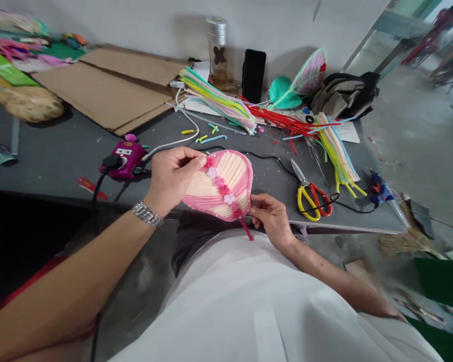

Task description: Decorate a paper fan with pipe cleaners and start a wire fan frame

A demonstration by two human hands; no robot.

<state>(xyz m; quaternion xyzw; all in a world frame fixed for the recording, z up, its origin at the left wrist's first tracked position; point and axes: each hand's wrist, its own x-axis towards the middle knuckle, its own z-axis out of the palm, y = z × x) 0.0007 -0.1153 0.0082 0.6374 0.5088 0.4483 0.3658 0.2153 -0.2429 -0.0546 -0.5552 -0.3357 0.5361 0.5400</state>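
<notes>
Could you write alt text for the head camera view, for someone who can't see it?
The left hand and right hand hold a heart-shaped pink and cream craft piece with small pink flowers down its middle. Beyond it, a grey work table holds bundles of coloured pipe cleaners, yellow-and-red-handled scissors and a blue glue gun.

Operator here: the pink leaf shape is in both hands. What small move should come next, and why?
Probably press the top pink flower down with the left hand, as its fingertips rest right beside it, while the right hand steadies the pink pipe-cleaner leaf at its edge, just above the red stem.
</notes>
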